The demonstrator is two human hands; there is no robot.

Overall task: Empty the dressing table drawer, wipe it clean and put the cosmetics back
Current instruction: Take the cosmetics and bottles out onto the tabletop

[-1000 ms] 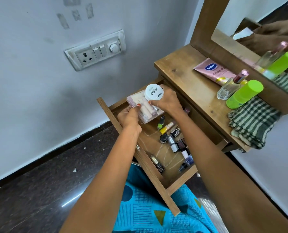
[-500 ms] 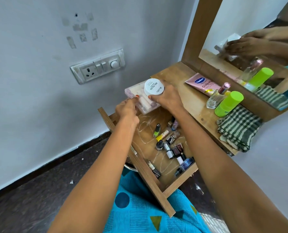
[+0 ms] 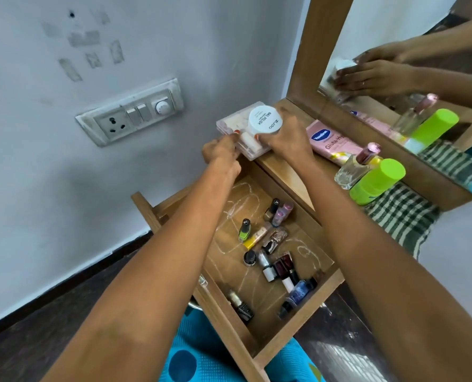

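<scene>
The wooden drawer (image 3: pixel 229 330) is pulled open below the dressing table top (image 3: pixel 291 176). Several small nail polish bottles and lipsticks (image 3: pixel 270 244) lie scattered in it, among white smears on its floor. Both hands hold a clear plastic box (image 3: pixel 236 124) with a white round jar (image 3: pixel 264 119) on top, at the table's left corner above the drawer's back. My left hand (image 3: pixel 221 151) grips the box's near left edge. My right hand (image 3: pixel 286 139) holds the jar and the box's right side.
On the table top lie a pink Vaseline tube (image 3: pixel 332 143), a glass perfume bottle (image 3: pixel 353 168), a lime green bottle (image 3: pixel 376 181) and a green checked cloth (image 3: pixel 400 216). A mirror (image 3: pixel 400 64) stands behind. A wall switchboard (image 3: pixel 131 111) is at left. My blue clothing (image 3: pixel 190 359) is below the drawer.
Both hands have lifted the plastic box and white jar out of the drawer's back, up and away to the table's left corner.
</scene>
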